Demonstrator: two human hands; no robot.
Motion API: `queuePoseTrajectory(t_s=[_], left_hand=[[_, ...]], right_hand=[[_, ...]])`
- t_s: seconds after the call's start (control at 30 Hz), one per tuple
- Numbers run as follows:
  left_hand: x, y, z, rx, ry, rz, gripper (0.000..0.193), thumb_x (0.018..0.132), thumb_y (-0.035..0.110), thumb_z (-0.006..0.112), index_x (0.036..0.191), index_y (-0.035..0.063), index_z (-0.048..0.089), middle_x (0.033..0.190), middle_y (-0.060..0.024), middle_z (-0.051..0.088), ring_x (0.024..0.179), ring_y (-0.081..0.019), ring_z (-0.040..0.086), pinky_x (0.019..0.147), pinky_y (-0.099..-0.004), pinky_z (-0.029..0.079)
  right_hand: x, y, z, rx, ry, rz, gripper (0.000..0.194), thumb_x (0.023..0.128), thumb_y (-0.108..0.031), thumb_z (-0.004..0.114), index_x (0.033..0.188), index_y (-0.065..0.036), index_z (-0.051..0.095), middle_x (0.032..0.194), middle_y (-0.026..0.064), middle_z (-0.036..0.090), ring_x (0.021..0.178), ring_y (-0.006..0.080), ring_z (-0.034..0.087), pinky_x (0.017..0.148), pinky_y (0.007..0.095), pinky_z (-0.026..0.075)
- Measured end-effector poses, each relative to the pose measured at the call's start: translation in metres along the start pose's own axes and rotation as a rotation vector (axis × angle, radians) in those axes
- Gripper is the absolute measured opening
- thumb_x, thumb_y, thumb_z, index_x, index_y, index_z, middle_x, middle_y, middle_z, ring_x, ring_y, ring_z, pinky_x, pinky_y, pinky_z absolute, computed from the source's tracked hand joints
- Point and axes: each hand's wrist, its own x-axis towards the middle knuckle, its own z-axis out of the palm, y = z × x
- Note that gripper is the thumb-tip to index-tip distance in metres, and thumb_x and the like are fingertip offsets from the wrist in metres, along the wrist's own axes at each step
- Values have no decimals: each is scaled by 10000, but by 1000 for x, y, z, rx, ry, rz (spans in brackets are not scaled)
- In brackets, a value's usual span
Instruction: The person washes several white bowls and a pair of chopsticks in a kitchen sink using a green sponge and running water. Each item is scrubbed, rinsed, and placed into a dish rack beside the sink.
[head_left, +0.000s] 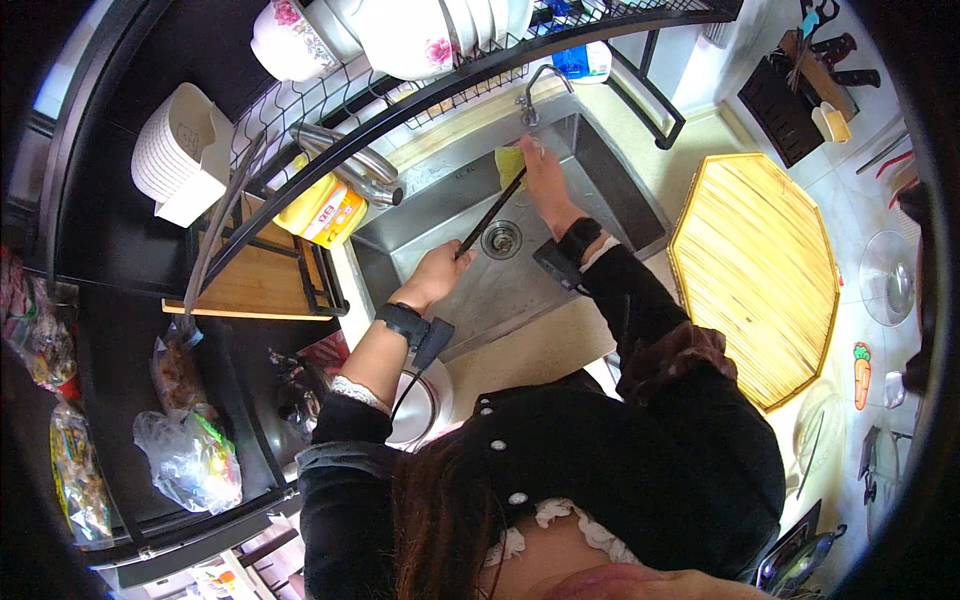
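My left hand (439, 274) grips the lower end of a slender dark stick-like utensil (491, 212), held slantwise above a stainless steel sink (480, 304). Whether it is one stick or several together, I cannot tell. Close to the back of the basin, my right hand (547, 184) holds a yellow-green cleaning cloth or sponge (510, 166) against the utensil's upper end. Its fingers partly hide that end. Below the utensil lies the round sink drain (502, 239). A metal tap (529, 112) rises behind my right hand.
A black dish rack (480, 71) with white floral bowls (409, 41) arches over the back. A yellow detergent bottle (326, 202) stands left of the sink. To the right lie a slatted bamboo board (754, 277) and a knife block (795, 90) holding knives.
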Motion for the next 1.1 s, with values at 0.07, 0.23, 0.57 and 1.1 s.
queuePoseTrajectory(t_s=[0.07,0.23,0.57,1.1], left_hand=[[3,5,-1,-113,-54,-4,326,947,303,504,926,-21,537,738,-163,568,638,-286,553,629,-386,455],[0,9,-13,-561,-189,-171,200,953,195,490,1001,4,523,693,-46,490,554,-119,456,519,-269,419],[18,14,24,39,129,136,265,936,261,525,911,1,480,746,-203,578,664,-387,564,588,-438,439],[-27,5,-6,-152,40,73,336,978,323,445,924,4,539,702,-66,577,579,-217,545,529,-351,422]], right_hand=[[-4,5,5,-79,1,-123,476,987,-411,371,1054,12,579,930,133,642,950,251,614,856,357,466],[-11,4,-4,656,-18,134,475,1001,-426,328,1132,-35,562,989,87,643,936,233,626,859,359,481],[-11,-13,34,984,94,457,326,918,-404,549,747,-138,467,571,-14,416,495,124,420,479,293,372],[48,24,-41,768,279,410,373,952,-422,457,851,-69,521,672,56,492,564,207,510,541,367,449]])
